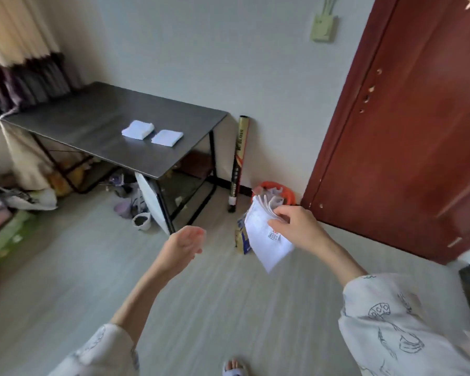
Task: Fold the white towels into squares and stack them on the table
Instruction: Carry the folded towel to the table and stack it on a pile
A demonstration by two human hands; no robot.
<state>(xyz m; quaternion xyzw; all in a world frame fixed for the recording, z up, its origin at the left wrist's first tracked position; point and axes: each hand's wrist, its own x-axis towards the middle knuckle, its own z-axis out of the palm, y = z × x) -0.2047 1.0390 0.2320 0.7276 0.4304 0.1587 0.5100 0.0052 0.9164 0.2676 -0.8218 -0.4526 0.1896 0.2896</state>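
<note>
Right hand [299, 226]: raised over the floor, fingers pinched on a hanging white towel [266, 237] — thumb on the near face, other fingers curled behind the bunched top edge.
White towel in hand: unfolded, upper part gathered in layers, lower corner pointing down; small red-printed label on it just below the thumb. It hangs in the air, touching no surface.
Left hand [186, 244]: empty, fingers loosely spread and half-curled, palm turned toward the towel but well apart from it.
Dark grey rectangular table w/ black metal legs [98, 123]: stands against the pale wall, left of the hands and farther away.
Folded white towel, left one [138, 129]: square, on the tabletop near its right end.
Folded white towel, right one [167, 137]: square, just beside the first — a narrow gap between, not stacked.
Tall black-and-gold tube [238, 161]: upright against the wall, right of the table.
Orange ring-shaped object [288, 192]: on the floor behind the held towel, partly hidden.
Dark red wooden door [407, 131]: at right.
Sleeves: pale fabric w/ line-drawn print on both forearms.
</note>
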